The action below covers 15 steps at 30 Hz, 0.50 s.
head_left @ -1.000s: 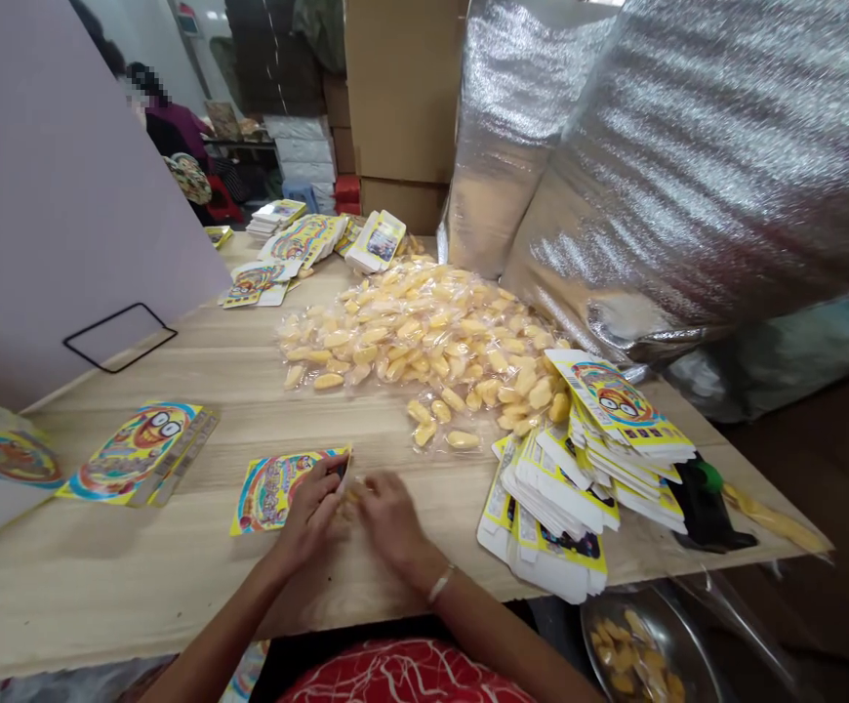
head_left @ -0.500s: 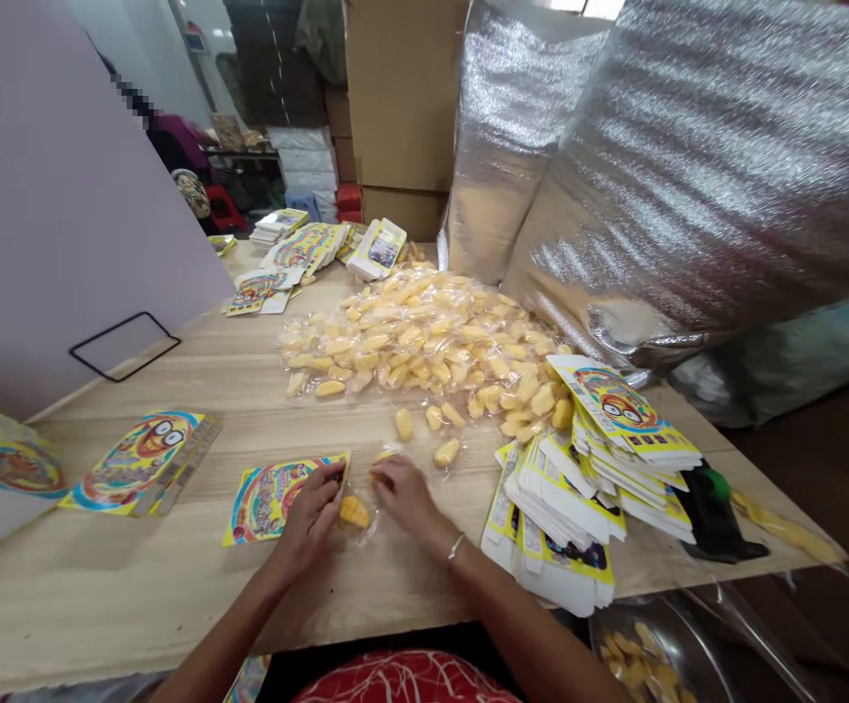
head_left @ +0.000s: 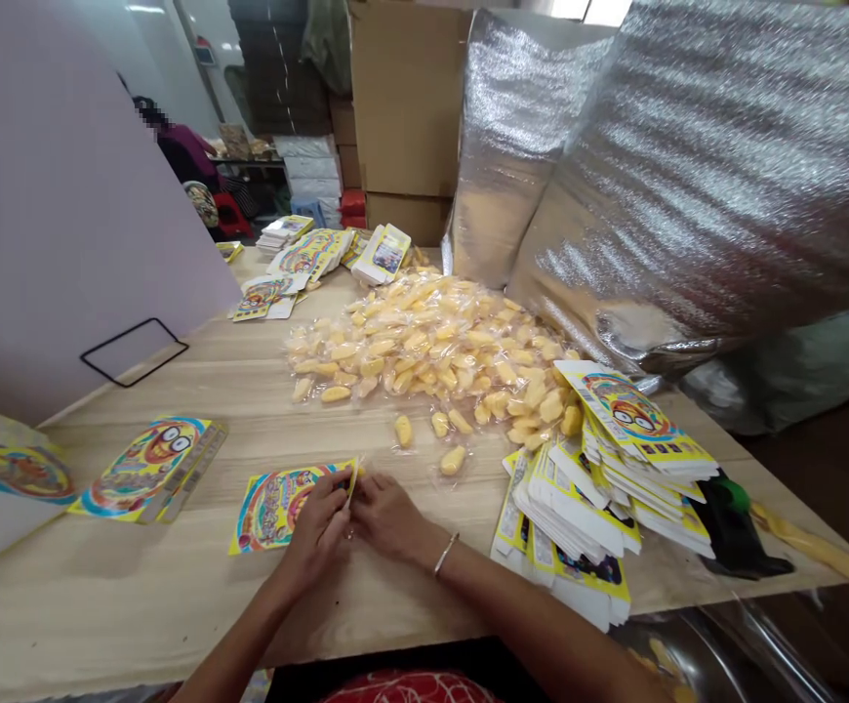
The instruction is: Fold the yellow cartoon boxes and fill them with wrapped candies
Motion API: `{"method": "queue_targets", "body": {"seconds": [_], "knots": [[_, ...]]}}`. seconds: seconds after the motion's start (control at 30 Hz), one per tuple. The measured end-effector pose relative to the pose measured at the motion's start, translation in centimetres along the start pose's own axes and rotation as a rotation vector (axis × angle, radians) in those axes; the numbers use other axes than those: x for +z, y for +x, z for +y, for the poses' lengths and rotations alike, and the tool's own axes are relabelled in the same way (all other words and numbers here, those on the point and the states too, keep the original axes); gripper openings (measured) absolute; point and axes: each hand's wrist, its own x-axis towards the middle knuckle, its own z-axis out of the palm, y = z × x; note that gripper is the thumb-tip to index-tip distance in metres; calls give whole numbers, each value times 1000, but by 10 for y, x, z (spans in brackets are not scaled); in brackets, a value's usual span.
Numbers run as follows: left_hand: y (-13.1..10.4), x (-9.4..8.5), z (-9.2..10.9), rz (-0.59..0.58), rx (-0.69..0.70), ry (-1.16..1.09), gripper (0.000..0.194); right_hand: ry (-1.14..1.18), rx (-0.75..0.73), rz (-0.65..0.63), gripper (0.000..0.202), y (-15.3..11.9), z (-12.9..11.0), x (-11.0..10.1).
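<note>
- Pale wood-grain table [head_left: 176,605], cardboard boxes [head_left: 410,107] in bkgd; person in purple [head_left: 188,148] sits far L.
- I see L hand [head_left: 322,517] clamped on R end of printed carton [head_left: 267,508], flat at front ctr.
- R hand [head_left: 387,517], fingers drawn together, is at same end; can't tell what it grips.
- Wrapped yellow pcs [head_left: 424,342] heap beyond both hands; carton pile [head_left: 578,513] stands R, w/ more cartons [head_left: 150,464] L.

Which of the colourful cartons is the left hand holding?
The front-centre carton; it alone has the left hand gripping its right end.
</note>
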Motion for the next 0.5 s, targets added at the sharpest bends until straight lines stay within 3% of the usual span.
{"method": "queue_targets", "body": {"seconds": [0.1, 0.2, 0.27, 0.37, 0.5], "knots": [[2, -6, 7, -27, 6, 7, 30, -45, -13, 15, 26, 13, -10, 18], [0, -36, 3, -146, 31, 147, 26, -12, 15, 22, 33, 6, -12, 11], [-6, -64, -15, -166, 7, 390, 41, 20, -23, -21, 41, -5, -10, -4], [-19, -93, -59, -90, -120, 638, 65, 51, -137, -155, 60, -17, -7, -28], [-35, -94, -105, -52, -111, 581, 69, 71, -265, -253, 62, -13, -7, -36]]}}
